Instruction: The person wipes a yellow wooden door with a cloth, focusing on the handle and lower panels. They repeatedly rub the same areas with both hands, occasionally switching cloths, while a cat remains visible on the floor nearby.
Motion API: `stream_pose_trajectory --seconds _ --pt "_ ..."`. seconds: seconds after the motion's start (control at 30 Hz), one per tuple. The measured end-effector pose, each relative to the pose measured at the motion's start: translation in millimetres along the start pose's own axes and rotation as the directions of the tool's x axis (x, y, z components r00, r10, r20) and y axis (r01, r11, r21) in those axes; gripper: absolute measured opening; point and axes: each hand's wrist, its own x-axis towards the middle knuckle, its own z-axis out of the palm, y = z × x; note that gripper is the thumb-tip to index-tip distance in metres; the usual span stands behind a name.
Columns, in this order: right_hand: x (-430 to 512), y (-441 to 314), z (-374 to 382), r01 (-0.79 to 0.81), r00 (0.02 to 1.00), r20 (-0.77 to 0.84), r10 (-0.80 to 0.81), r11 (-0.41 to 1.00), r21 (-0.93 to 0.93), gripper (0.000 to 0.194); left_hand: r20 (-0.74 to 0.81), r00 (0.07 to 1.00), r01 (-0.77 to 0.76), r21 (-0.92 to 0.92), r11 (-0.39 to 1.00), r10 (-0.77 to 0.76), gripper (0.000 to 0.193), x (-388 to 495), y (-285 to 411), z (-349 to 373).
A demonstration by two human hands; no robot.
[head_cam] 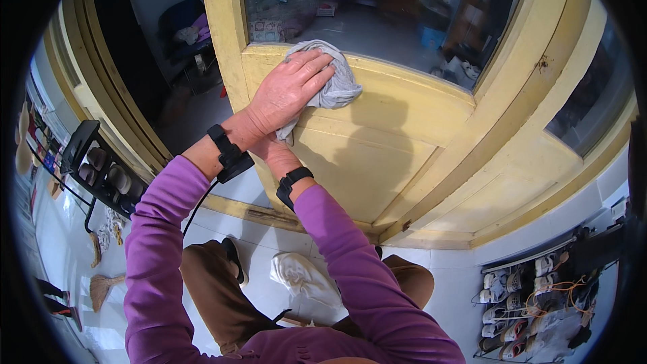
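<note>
My left hand [288,88] lies over a bunched grey cloth [336,78], its fingers spread across the fabric. The cloth is pressed on the yellow wooden door [364,162], at the rail just below the glass pane [374,25]. Beneath my left wrist is my right hand [275,149], mostly hidden; a hanging end of the cloth is beside it, and whether its fingers grip anything cannot be seen. Both wrists wear black bands, the left one with a small device and a cable. A white cloth [303,278] lies crumpled on the floor between my legs.
A shoe rack [525,308] stands at the lower right. A black rack with shoes [108,172] is at the left, near a straw brush [103,290]. Through the doorway a dark chair [184,30] holds fabric. At the lower left edge, part of another person's legs or trousers shows.
</note>
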Motion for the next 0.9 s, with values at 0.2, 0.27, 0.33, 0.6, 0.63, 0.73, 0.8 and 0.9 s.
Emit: stream_pose_trajectory --seconds 0.2,0.27,0.33,0.6,0.63,0.73,0.8,0.9 --pt "-4.2 9.7 9.5 0.413 0.91 0.241 -0.336 0.758 -0.504 0.008 -0.089 0.991 -0.113 -0.147 0.983 0.101 0.041 100.3 85.1 46.2" --pt "-1.6 8.3 16.9 0.283 0.933 0.012 -0.359 0.714 -0.641 0.009 -0.191 0.971 -0.173 -0.129 0.976 0.147 0.036 129.4 114.6 59.5" --pt "-0.5 6.5 22.6 0.197 0.921 -0.138 -0.363 0.744 -0.639 0.011 -0.192 0.968 -0.201 -0.215 0.956 0.161 0.028 154.0 139.5 69.4" --pt "-7.5 12.2 8.6 0.295 0.913 -0.172 -0.369 0.89 -0.347 0.012 -0.138 0.983 -0.153 -0.243 0.958 0.122 0.023 113.2 100.7 52.0" --pt "-8.0 12.0 7.7 0.33 0.895 -0.188 -0.404 0.884 -0.331 0.013 -0.17 0.981 -0.132 -0.249 0.959 0.091 0.025 96.3 82.6 45.3" --pt "-7.2 12.2 9.5 0.279 0.926 -0.126 -0.357 0.869 -0.407 0.01 -0.107 0.994 -0.01 -0.163 0.987 -0.008 0.034 43.3 30.8 19.2" --pt "-5.6 9.7 15.4 0.268 0.925 -0.285 -0.251 0.963 0.024 0.034 -0.136 0.99 0.028 -0.088 0.996 -0.039 0.032 6.7 -3.6 -3.5" --pt "-3.6 9.1 21.9 0.119 0.99 -0.047 -0.132 0.971 -0.208 0.051 -0.094 0.945 0.317 0.014 0.948 -0.315 0.055 -47.4 -38.3 -36.2"
